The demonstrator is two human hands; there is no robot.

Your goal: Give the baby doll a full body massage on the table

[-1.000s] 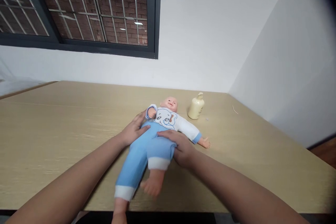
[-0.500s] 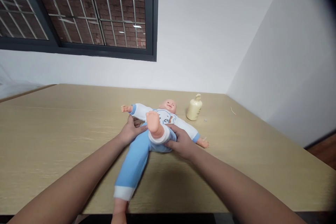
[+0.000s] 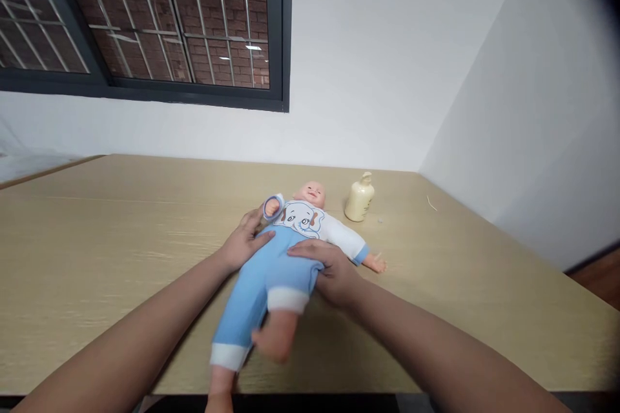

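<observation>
A baby doll [image 3: 285, 245] lies on its back on the table, its head toward the wall. It wears blue trousers and a white top with an elephant print. My left hand [image 3: 243, 242] is around the doll's hip at the left, thumb on the trousers and fingers along its side, near the doll's bent arm [image 3: 272, 208]. With fingers over the top of the thigh and thumb underneath, my right hand [image 3: 334, 268] grips the doll's other leg [image 3: 289, 297]. That leg's bare foot is blurred and slightly above the table.
A cream pump bottle [image 3: 360, 199] stands on the wooden table [image 3: 121, 239], right of the doll's head. A thin pale strand [image 3: 431, 202] lies farther right. Behind the table are a white wall [image 3: 358, 77] and a barred window [image 3: 169, 19].
The doll's right-side leg has swung down from pointing up to stretching toward me, with my right hand on it. The doll's left-side arm has gone from outstretched to bent.
</observation>
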